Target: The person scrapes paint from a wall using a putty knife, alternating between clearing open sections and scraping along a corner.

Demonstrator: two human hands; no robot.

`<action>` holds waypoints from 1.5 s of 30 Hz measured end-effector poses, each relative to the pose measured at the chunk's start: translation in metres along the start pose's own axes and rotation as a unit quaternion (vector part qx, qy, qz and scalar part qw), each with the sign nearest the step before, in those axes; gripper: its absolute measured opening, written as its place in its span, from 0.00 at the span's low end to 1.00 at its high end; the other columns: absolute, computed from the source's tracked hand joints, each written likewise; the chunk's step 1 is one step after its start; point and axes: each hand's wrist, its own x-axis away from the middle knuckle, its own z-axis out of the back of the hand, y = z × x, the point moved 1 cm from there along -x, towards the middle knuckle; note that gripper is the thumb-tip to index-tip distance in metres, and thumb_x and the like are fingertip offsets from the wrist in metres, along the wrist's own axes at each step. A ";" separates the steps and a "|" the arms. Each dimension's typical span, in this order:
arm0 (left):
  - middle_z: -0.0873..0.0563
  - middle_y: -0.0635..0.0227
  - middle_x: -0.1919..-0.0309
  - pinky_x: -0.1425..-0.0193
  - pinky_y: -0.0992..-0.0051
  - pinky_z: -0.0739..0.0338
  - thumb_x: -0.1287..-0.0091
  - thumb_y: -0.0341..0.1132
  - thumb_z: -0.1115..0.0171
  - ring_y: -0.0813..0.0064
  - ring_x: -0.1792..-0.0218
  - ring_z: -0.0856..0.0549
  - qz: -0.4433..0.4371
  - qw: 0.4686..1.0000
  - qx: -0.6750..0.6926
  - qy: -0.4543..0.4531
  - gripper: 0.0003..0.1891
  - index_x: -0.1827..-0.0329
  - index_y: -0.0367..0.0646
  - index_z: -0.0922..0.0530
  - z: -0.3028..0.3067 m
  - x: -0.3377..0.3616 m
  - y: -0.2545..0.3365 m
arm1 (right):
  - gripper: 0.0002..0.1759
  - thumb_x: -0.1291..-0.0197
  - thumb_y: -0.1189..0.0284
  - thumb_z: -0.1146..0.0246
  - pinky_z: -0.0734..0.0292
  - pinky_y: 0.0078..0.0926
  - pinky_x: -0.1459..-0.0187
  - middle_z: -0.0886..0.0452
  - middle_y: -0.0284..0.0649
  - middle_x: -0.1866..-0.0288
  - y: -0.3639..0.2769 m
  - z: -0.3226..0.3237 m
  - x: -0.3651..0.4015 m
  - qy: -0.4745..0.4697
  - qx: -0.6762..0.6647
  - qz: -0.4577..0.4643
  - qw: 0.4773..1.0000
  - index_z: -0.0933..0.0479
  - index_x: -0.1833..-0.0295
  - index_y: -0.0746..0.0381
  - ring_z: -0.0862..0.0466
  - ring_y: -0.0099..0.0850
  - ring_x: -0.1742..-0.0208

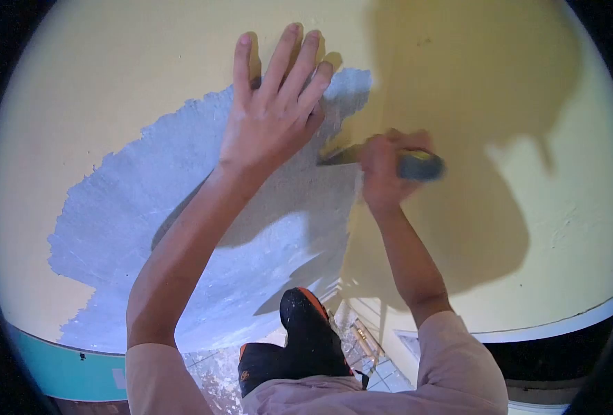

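My left hand (272, 107) rests on the wall near the top of a bare grey patch (140, 194), its fingers spread apart and holding nothing. My right hand (384, 169), blurred by motion, is closed around a scraper (420, 167) with a dark and yellow handle. The scraper's blade points left, and its tip is at the jagged border between the grey surface and the yellow paint (451, 90). A small strip of yellow shows just above the blade. Part of the handle is hidden in my fingers.
Below, the tiled floor (209, 377) is strewn with pale flakes, and some thin wooden sticks (366, 340) lie near the corner. A turquoise band (64, 363) runs at lower left; a white ledge (555, 325) edges the right wall. My legs (310, 339) stand close to the wall.
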 end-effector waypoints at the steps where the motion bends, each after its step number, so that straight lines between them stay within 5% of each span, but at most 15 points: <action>1: 0.33 0.71 0.33 0.28 0.43 0.55 0.43 0.41 0.41 0.69 0.29 0.39 0.004 1.000 -0.007 -0.002 0.20 0.48 0.49 0.30 -0.001 0.001 0.001 | 0.10 0.45 0.81 0.52 0.46 0.19 0.87 0.43 0.31 0.87 0.000 0.009 -0.009 -0.001 -0.002 0.006 1.000 0.43 0.73 0.58 0.44 0.20 0.90; 3: 0.33 0.71 0.33 0.28 0.43 0.55 0.43 0.41 0.41 0.69 0.29 0.39 0.001 1.000 -0.010 -0.012 0.20 0.47 0.49 0.30 -0.004 0.002 0.002 | 0.13 0.50 0.85 0.44 0.42 0.21 0.88 0.36 0.33 0.86 -0.037 0.017 -0.046 0.106 -0.386 -0.125 0.908 0.41 0.71 0.58 0.35 0.20 0.88; 4: 0.33 0.71 0.33 0.28 0.43 0.56 0.43 0.41 0.41 0.69 0.29 0.39 0.003 1.000 -0.008 -0.009 0.20 0.47 0.49 0.30 -0.005 0.002 0.002 | 0.13 0.49 0.85 0.44 0.41 0.21 0.88 0.36 0.32 0.86 0.000 0.028 -0.038 -0.052 -0.087 0.028 0.994 0.42 0.70 0.58 0.34 0.20 0.88; 9: 0.33 0.70 0.33 0.28 0.43 0.56 0.43 0.41 0.41 0.69 0.29 0.39 0.010 1.000 -0.002 0.000 0.21 0.47 0.50 0.29 -0.004 0.002 0.003 | 0.08 0.45 0.81 0.52 0.43 0.21 0.86 0.43 0.30 0.87 -0.004 0.011 -0.012 -0.034 -0.002 -0.014 0.999 0.43 0.71 0.59 0.41 0.20 0.90; 12: 0.33 0.70 0.33 0.28 0.43 0.56 0.44 0.42 0.40 0.69 0.29 0.39 0.008 1.000 -0.018 -0.007 0.21 0.47 0.50 0.29 -0.005 0.004 0.004 | 0.14 0.52 0.83 0.37 0.34 0.21 0.72 0.32 0.32 0.79 -0.040 0.020 -0.046 0.045 -0.492 -0.138 0.858 0.35 0.74 0.58 0.28 0.23 0.74; 15: 0.32 0.70 0.34 0.28 0.43 0.57 0.44 0.42 0.40 0.69 0.29 0.39 0.006 1.000 -0.002 0.006 0.22 0.47 0.49 0.29 -0.002 0.004 0.003 | 0.08 0.46 0.81 0.52 0.42 0.20 0.86 0.40 0.29 0.86 0.000 -0.010 -0.003 -0.027 -0.037 -0.099 0.994 0.42 0.71 0.55 0.38 0.20 0.89; 17: 0.32 0.70 0.34 0.28 0.43 0.57 0.44 0.42 0.40 0.68 0.29 0.39 0.008 1.000 -0.007 -0.006 0.22 0.47 0.49 0.29 -0.004 0.002 0.003 | 0.09 0.45 0.82 0.53 0.42 0.20 0.86 0.41 0.29 0.87 -0.001 -0.001 -0.015 -0.036 -0.048 -0.094 0.994 0.41 0.71 0.56 0.38 0.21 0.89; 20: 0.33 0.70 0.33 0.28 0.43 0.57 0.45 0.42 0.40 0.68 0.29 0.39 0.016 1.000 -0.014 -0.010 0.22 0.46 0.49 0.29 -0.006 0.002 0.004 | 0.13 0.49 0.86 0.45 0.39 0.21 0.86 0.37 0.33 0.85 -0.030 0.019 -0.057 0.146 -0.574 -0.188 0.783 0.41 0.66 0.58 0.33 0.22 0.87; 24: 0.33 0.70 0.33 0.28 0.43 0.57 0.44 0.41 0.40 0.68 0.29 0.39 0.006 1.000 -0.005 0.008 0.22 0.46 0.50 0.29 -0.005 0.004 0.003 | 0.04 0.39 0.74 0.53 0.43 0.20 0.86 0.37 0.32 0.84 0.020 -0.002 -0.006 -0.061 -0.019 -0.067 0.996 0.40 0.68 0.57 0.42 0.23 0.89; 27: 0.33 0.71 0.33 0.28 0.43 0.57 0.44 0.41 0.41 0.69 0.29 0.39 0.012 1.000 0.002 0.015 0.21 0.47 0.50 0.28 -0.008 0.002 0.004 | 0.10 0.47 0.79 0.39 0.32 0.18 0.69 0.30 0.30 0.79 0.009 0.036 -0.034 -0.051 -0.313 -0.189 0.929 0.33 0.75 0.58 0.29 0.20 0.77; 32: 0.34 0.71 0.33 0.27 0.44 0.57 0.43 0.41 0.41 0.69 0.29 0.39 0.006 1.000 -0.005 0.000 0.20 0.47 0.50 0.28 -0.005 0.003 0.003 | 0.09 0.35 0.66 0.50 0.35 0.21 0.80 0.34 0.34 0.82 0.036 0.008 -0.003 -0.016 -0.061 -0.097 0.993 0.38 0.68 0.55 0.32 0.25 0.82; 35: 0.34 0.71 0.33 0.27 0.44 0.58 0.43 0.42 0.40 0.68 0.29 0.39 0.013 1.000 -0.016 -0.006 0.20 0.47 0.50 0.28 -0.005 0.002 0.005 | 0.09 0.36 0.64 0.48 0.33 0.19 0.77 0.31 0.36 0.77 0.016 0.015 -0.024 -0.038 -0.339 -0.102 0.934 0.39 0.66 0.56 0.30 0.26 0.78; 38: 0.28 0.70 0.38 0.30 0.43 0.50 0.46 0.39 0.39 0.68 0.32 0.35 0.013 1.000 -0.007 0.011 0.19 0.50 0.53 0.29 -0.004 0.002 0.004 | 0.06 0.41 0.74 0.47 0.33 0.22 0.80 0.34 0.36 0.82 -0.001 0.003 -0.038 0.178 -0.449 -0.348 0.803 0.40 0.65 0.58 0.35 0.25 0.86; 41: 0.28 0.70 0.38 0.30 0.43 0.49 0.46 0.39 0.40 0.67 0.32 0.36 0.008 1.000 -0.007 0.016 0.19 0.50 0.53 0.29 -0.003 0.002 0.004 | 0.10 0.46 0.84 0.48 0.36 0.23 0.84 0.37 0.35 0.85 0.051 0.022 -0.028 -0.026 -0.189 -0.037 0.981 0.40 0.67 0.58 0.38 0.24 0.89; 45: 0.33 0.70 0.33 0.27 0.44 0.57 0.42 0.41 0.41 0.68 0.30 0.38 0.010 1.000 -0.005 -0.009 0.19 0.48 0.49 0.29 -0.004 0.004 0.005 | 0.10 0.40 0.70 0.42 0.34 0.21 0.81 0.29 0.35 0.78 -0.008 0.022 -0.070 0.079 -0.268 -0.030 0.960 0.38 0.68 0.58 0.31 0.21 0.82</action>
